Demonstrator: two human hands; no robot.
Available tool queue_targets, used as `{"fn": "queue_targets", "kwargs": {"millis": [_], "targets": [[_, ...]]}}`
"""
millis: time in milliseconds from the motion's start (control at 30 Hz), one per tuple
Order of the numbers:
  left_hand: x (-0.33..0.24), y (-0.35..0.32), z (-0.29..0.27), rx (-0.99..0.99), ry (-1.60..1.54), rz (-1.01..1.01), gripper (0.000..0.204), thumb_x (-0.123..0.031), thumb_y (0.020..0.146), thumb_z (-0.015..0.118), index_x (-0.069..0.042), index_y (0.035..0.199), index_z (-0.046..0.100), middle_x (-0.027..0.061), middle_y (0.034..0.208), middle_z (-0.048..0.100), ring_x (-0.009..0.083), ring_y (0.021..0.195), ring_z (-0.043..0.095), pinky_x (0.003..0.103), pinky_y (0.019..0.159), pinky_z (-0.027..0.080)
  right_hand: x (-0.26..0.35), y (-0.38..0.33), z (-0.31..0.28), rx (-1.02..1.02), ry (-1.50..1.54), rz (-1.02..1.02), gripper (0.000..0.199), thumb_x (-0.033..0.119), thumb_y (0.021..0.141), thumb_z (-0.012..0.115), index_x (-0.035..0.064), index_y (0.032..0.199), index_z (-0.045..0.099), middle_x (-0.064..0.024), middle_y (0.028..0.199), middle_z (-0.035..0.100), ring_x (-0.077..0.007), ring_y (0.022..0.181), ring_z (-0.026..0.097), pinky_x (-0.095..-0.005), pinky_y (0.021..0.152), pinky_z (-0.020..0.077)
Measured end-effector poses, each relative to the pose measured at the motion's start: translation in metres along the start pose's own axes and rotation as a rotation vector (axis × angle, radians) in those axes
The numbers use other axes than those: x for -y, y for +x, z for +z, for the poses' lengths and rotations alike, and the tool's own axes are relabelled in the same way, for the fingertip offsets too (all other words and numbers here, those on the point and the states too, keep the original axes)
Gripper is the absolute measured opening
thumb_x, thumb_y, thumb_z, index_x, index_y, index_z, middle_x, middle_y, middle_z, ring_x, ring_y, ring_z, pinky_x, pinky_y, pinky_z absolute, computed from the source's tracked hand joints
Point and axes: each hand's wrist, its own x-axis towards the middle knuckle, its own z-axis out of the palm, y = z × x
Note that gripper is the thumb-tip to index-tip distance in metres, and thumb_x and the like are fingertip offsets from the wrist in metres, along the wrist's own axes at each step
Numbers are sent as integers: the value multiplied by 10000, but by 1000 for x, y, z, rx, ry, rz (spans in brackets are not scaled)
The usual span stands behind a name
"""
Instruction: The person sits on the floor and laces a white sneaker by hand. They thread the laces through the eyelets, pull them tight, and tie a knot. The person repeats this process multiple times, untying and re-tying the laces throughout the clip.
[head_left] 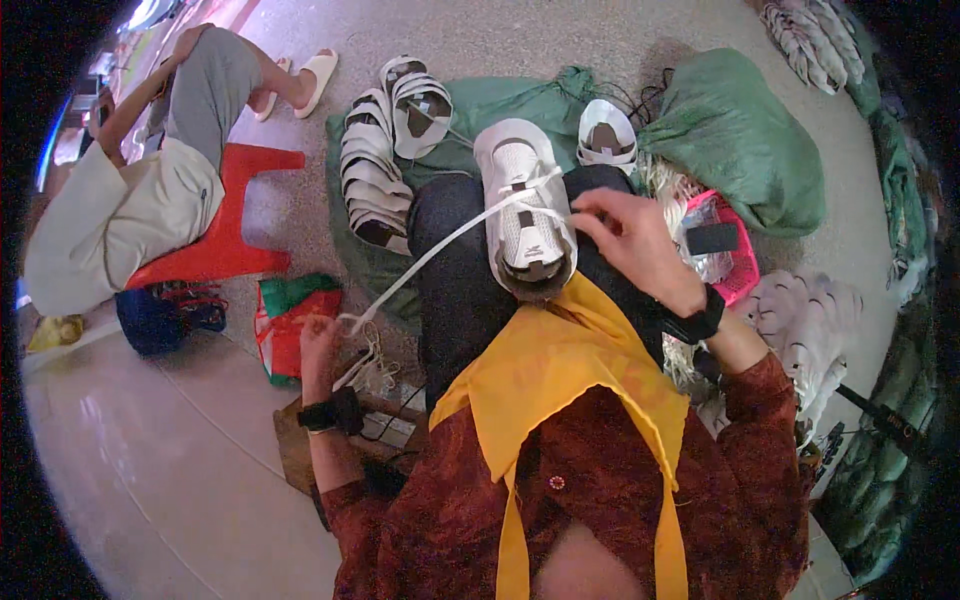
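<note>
A white and grey sneaker [516, 225] rests across my thighs, its brown heel opening toward me. A long white shoelace [428, 256] crosses the front of the shoe and stretches taut down to the left. My left hand [320, 350] is closed on that end, well away from the shoe. Close to the shoe's right side, my right hand [640, 240] is pinched on the lace near the eyelets; its fingertips partly hide the lace. A yellow apron [570, 370] covers my lap below the heel.
Stacked shoe uppers [372, 170] lie on a green sack [500, 100] ahead, with another upper [606, 138] further right. A full green sack [740, 140] and a pink basket [742, 262] stand right. Left, a person [150, 200] sits on a red stool [240, 215].
</note>
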Motion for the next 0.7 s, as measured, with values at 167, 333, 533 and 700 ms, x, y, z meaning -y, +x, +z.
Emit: {"fn": "queue_targets", "kwargs": {"millis": [167,333,533,700], "targets": [[-65,-15,58,-49,504,329,138,-90,898,677,10,925,586,102,793,629,198,752,615,335,727,497,-3,36,4,-170,-80,-115,218,147,887,696,23,1064,670,-167,987,682,-329,751,671,-401,670,546],[-150,-9,154,118,140,706,89,-27,907,654,-2,916,568,78,751,567,129,688,550,283,664,474,-7,59,5,16,-209,-204,176,130,868,681,22,1006,660,-173,976,660,-387,844,649,-451,731,537],[-197,8,224,313,110,681,74,-36,934,655,-16,928,584,14,807,561,87,735,527,248,682,452,-13,66,6,78,-170,-223,114,100,867,660,9,935,678,-170,909,661,-366,797,651,-434,698,525],[-205,27,246,378,150,710,105,-29,905,672,-18,935,573,25,797,565,88,739,538,256,672,456,-6,66,5,239,231,183,109,72,896,643,4,940,717,-53,770,666,-135,611,585,-312,570,479]]}}
